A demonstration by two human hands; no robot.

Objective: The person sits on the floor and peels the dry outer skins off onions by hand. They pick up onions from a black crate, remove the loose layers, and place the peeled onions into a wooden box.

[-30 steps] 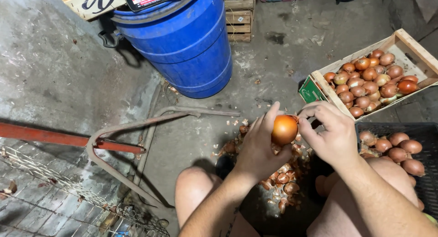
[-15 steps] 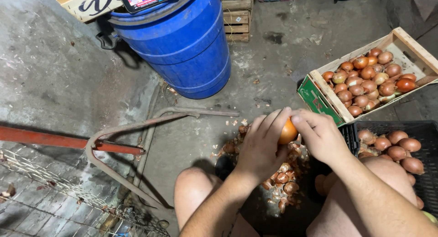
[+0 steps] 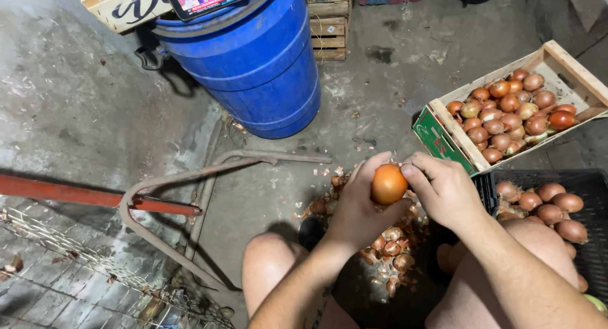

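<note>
- onion (image 3: 388, 184) sits between both hands, round, no clear long axis.
- left hand (image 3: 358, 208) cups it from below, fingers curled closed around it.
- right hand (image 3: 447, 189) pinches its right side with the fingertips.

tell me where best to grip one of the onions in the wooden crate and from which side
Probably from above. The wooden crate is open on top, and its walls and the neighbouring bulbs block the sides. Pinch an upper onion across its round middle, fingers in the gaps beside it, much as the left hand cups the peeled onion while the right hand touches it.
</note>
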